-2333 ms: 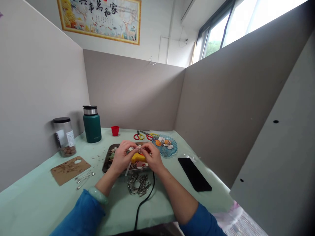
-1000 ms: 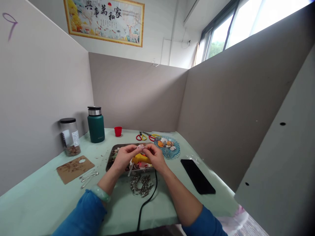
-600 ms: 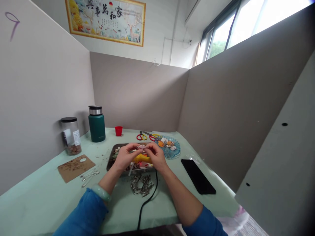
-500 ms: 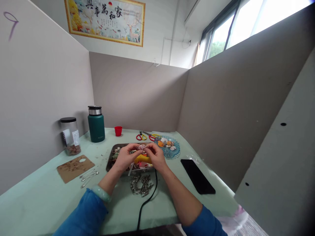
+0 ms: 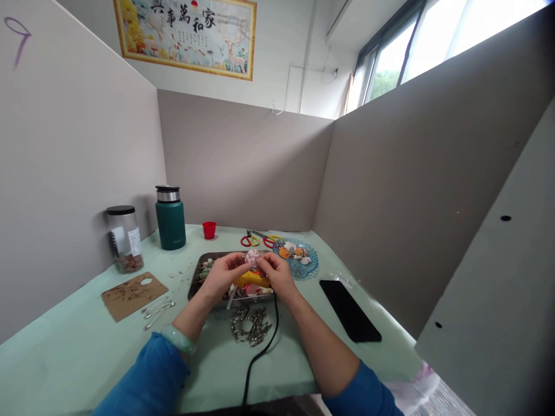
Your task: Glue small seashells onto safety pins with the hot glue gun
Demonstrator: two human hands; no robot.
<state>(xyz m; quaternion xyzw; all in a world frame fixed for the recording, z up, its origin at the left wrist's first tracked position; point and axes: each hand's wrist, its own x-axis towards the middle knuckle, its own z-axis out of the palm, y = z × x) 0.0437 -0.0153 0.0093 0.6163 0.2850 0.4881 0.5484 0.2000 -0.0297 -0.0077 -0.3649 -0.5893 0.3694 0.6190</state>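
Observation:
Between my fingertips is a small pink-and-white ruffled piece, like a fabric flower (image 5: 252, 257); its exact kind is hard to make out. My left hand (image 5: 224, 274) pinches it from the left, and my right hand (image 5: 277, 274) from the right. Both hands hover over a metal tray (image 5: 191, 287) of mixed small pieces. In the tray lies a yellow tool with a black cord, resembling a glue gun (image 5: 251, 279), partly hidden by my hands. A pile of small metal clips (image 5: 250, 326) lies on the cloth in front of the tray.
A blue glass plate (image 5: 310, 269) with small ornaments and scissors (image 5: 250, 239) stand behind. A black phone (image 5: 350, 311) lies right. To the left are a green bottle (image 5: 170, 225), a jar (image 5: 125, 240), a red cup (image 5: 208, 230), cardboard (image 5: 133, 296) and safety pins (image 5: 156, 311). Partitions enclose the table.
The pink-and-white piece has been turned up between my fingers, so more of its ruffled face shows. My hands stay nearly in place above the tray.

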